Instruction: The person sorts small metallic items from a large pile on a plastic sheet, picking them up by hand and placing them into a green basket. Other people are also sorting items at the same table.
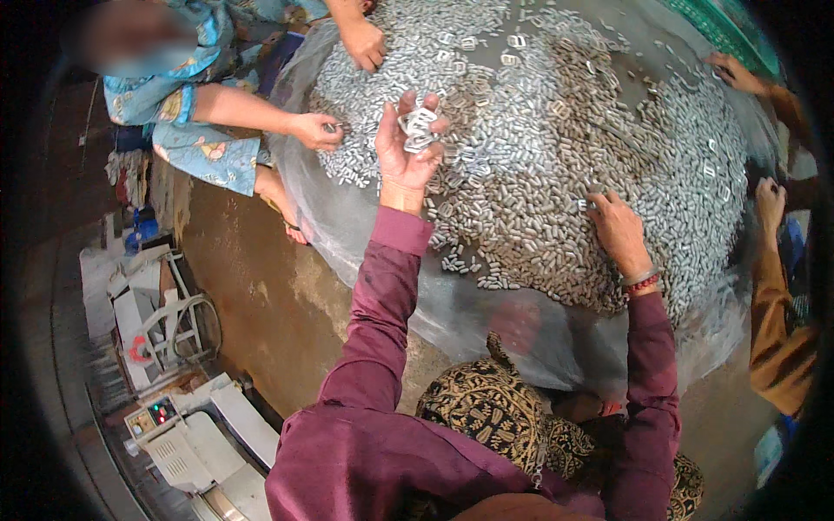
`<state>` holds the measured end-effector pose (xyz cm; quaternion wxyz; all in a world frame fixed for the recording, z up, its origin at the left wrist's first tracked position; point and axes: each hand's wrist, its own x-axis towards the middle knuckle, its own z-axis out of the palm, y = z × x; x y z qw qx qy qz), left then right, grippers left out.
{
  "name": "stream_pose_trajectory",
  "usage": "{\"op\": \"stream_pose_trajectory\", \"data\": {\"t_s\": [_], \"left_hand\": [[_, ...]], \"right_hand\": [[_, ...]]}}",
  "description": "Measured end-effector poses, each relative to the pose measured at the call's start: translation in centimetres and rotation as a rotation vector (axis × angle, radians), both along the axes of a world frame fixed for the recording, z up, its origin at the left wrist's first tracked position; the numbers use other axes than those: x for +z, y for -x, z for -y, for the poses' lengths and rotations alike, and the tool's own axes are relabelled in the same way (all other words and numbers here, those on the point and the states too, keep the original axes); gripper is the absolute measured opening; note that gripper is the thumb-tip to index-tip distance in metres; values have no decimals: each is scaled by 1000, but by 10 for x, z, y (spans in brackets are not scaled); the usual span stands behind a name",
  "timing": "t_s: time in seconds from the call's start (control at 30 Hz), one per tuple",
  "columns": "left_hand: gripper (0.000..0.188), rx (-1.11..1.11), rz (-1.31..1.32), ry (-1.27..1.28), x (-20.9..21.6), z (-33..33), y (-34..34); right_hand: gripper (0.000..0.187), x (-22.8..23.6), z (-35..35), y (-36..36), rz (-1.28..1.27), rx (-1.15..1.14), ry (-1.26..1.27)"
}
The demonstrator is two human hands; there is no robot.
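Palm up over the heap, my left hand (401, 165) is curled around several silvery slotted buckles (420, 128). My right hand (618, 233), with a red bead bracelet at the wrist, reaches down to the heap, its fingers pinched together. At its fingertips is one small metal buckle (584, 206), partly hidden. Beneath both hands spreads a wide heap of small metal pieces (530, 234), short and rounded, some silver-grey and some brownish. A few loose slotted buckles (510, 60) lie on top of the heap farther back.
The heap rests on a clear plastic sheet (556, 347). A co-worker's hands (317, 130) reach in at the left; other people's hands (769, 204) are at the right edge. A green basket (725, 30) stands at the far right. Pale machines (195, 447) stand at the lower left.
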<state>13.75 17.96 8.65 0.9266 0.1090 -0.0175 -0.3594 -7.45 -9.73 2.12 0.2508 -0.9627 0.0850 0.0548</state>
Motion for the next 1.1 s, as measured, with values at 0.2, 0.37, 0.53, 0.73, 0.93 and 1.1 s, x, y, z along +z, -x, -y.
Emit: {"op": "stream_pose_trajectory", "data": {"t_s": [0.2, 0.37, 0.53, 0.73, 0.93, 1.1], "left_hand": [[13, -58, 327, -1163, -2, -41, 9], [34, 211, 1453, -1847, -67, 5, 41], [20, 231, 1394, -1718, -71, 75, 53], [16, -144, 706, -1203, -27, 102, 69], [19, -4, 191, -235, -15, 14, 57], [22, 39, 49, -168, -10, -14, 52]], "right_hand": [[16, 22, 20, -13, 24, -325, -779], [15, 43, 18, -13, 117, -502, -1925], [29, 66, 5, -18, 153, -364, -1949], [30, 56, 8, -13, 34, -319, -1817], [29, 37, 8, -24, -130, -448, -1721], [49, 27, 5, -44, 18, -489, -2451]]}}
